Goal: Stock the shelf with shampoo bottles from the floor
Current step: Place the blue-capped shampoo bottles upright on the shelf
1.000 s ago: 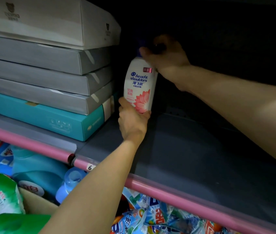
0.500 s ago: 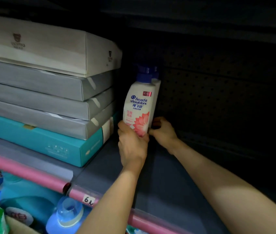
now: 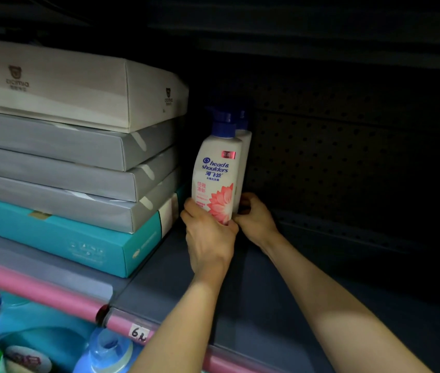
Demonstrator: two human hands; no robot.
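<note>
Since a second ago, my right hand (image 3: 256, 220) has come down from the pump top to the foot of the bottles, and the front shampoo bottle (image 3: 217, 175) now stands upright on the shelf (image 3: 176, 275) instead of tilting; my left hand (image 3: 208, 232) grips that bottle's base from the front, fingers curled round its lower edge, thumb on the left side; my right hand, fingers bent, holds the lower right side of the pair, though exactly which bottle it grips I cannot tell in the dim light; a second shampoo bottle (image 3: 245, 157) stands directly behind the first, touching it, only its right shoulder and blue pump showing; both are white with blue pump tops, the front one bearing a pink flower and blue lettering; they stand deep on the grey shelf, near the dark perforated back panel (image 3: 334, 168) — just beside a stack of flat boxes (image 3: 73, 146) to the left, with a cream box on top, grey boxes beneath, and a teal box (image 3: 60, 238) at the bottom; a pink rail (image 3: 38, 289) runs along the shelf's front edge, with a small handwritten tag (image 3: 138, 332) stuck on it; below — blue detergent bottles (image 3: 106, 354) and coloured packets on the lower level.
</note>
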